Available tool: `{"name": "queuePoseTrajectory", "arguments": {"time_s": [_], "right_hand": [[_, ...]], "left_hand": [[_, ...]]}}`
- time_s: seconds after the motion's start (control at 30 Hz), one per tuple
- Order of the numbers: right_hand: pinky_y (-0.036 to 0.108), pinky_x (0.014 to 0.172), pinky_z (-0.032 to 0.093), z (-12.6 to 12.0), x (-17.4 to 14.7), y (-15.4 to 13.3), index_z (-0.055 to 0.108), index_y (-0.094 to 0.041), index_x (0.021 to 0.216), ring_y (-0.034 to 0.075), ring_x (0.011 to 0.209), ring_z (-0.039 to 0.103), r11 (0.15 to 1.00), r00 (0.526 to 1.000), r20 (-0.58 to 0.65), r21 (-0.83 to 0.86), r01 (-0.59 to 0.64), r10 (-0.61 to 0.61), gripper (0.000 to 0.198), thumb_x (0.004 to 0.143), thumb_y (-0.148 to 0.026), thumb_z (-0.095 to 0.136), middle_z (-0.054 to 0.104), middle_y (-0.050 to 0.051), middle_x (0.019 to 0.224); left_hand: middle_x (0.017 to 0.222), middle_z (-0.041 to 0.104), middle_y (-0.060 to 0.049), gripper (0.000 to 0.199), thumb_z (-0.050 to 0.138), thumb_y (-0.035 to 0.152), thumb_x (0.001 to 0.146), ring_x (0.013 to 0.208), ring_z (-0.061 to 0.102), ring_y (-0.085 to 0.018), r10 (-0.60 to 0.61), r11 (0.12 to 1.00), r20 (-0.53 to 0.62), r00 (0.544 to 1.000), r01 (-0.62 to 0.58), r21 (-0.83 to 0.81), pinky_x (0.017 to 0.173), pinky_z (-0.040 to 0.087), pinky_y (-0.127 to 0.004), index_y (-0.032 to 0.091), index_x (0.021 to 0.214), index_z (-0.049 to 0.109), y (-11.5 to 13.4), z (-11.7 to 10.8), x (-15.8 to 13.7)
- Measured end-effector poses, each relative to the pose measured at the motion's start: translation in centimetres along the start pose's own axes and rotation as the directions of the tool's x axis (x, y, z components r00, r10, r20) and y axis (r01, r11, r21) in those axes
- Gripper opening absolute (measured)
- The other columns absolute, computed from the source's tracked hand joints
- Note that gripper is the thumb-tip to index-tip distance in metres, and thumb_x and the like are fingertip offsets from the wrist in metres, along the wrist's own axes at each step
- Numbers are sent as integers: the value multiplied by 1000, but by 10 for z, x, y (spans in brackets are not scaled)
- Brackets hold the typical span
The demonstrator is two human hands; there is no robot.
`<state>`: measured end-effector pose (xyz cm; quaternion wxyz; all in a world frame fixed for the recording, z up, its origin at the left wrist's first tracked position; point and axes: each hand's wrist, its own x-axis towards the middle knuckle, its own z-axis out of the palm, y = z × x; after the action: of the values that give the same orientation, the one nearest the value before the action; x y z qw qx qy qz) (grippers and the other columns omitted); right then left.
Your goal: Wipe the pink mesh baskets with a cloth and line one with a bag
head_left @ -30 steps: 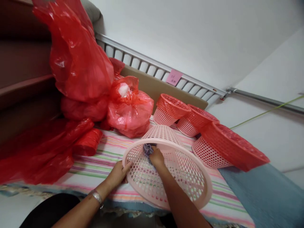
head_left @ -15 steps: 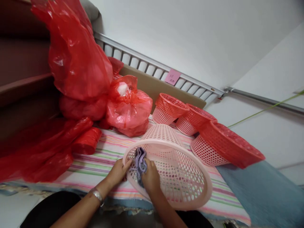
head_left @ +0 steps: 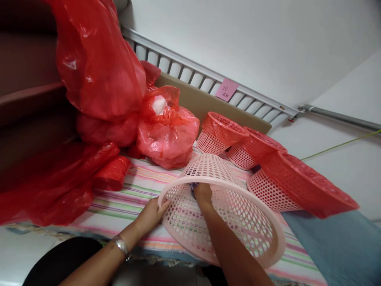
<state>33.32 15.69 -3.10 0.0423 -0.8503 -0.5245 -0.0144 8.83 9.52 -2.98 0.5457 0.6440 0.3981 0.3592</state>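
Note:
A pale pink perforated plastic basket [head_left: 269, 254] lies on its side on a striped cloth, its wide mouth facing me. My left hand [head_left: 154, 212] grips the left part of its rim, thumb inside and fingers behind. Inside the basket, my right hand [head_left: 204, 193] is closed on a bluish-purple cloth [head_left: 194, 188] near the upper left of the inner wall. Most of that cloth is hidden by the hand and the rim.
Three similar baskets lined with red plastic, one of them a large basket [head_left: 276, 186], stand at right. Stuffed red bags [head_left: 168, 137] and a red bag roll [head_left: 111, 174] lie at left. A striped cloth [head_left: 139, 186] covers the surface. Behind is a slatted rail [head_left: 184, 75] bearing a pink note [head_left: 226, 89].
My right hand has moved from the rim deeper into the basket, taking the cloth with it. The left hand keeps its hold on the rim. The view has shifted slightly.

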Motion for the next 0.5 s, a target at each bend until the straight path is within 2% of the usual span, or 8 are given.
{"name": "queuePoseTrajectory", "arguments": {"time_s": [0.1,0.17,0.27,0.37,0.5], "right_hand": [[32,84,42,2,-8,0,55,-17,120,24,104,57,1000,1000,-12,26,-8,8,40,85,-18,37,60,13,115],[29,80,42,3,-21,-2,55,-18,120,21,98,59,999,1000,-10,40,1,-1,40,84,-17,37,62,11,108],[27,76,42,3,-54,-7,53,-16,121,21,90,60,997,999,-22,61,43,-42,42,81,-18,41,63,10,97],[29,80,41,2,-94,-12,51,-15,124,23,95,57,987,991,-42,96,130,-126,45,79,-18,44,59,11,100],[29,82,41,-3,-134,-16,56,-17,114,23,95,56,963,979,3,183,200,-204,40,76,-15,46,58,10,100]], "left_hand": [[80,72,-8,43,41,46,86,80,63,-23,6,1000,-26,1000,-6,0,72,47,-28,12,82,67,-1,1,1],[72,70,-7,42,42,47,85,79,63,-24,-3,1000,-44,999,3,0,70,48,-29,12,83,67,-1,2,1],[57,65,-5,43,43,48,84,73,63,-24,-30,1000,-49,998,30,-9,64,47,-29,13,82,67,0,3,1],[50,61,-2,42,45,49,83,66,62,-23,-40,999,-54,998,39,-25,62,47,-29,13,79,66,-1,4,0],[45,57,0,41,45,50,82,58,59,-20,-59,998,-75,995,57,-25,58,45,-27,15,74,64,-4,3,-2]]}}
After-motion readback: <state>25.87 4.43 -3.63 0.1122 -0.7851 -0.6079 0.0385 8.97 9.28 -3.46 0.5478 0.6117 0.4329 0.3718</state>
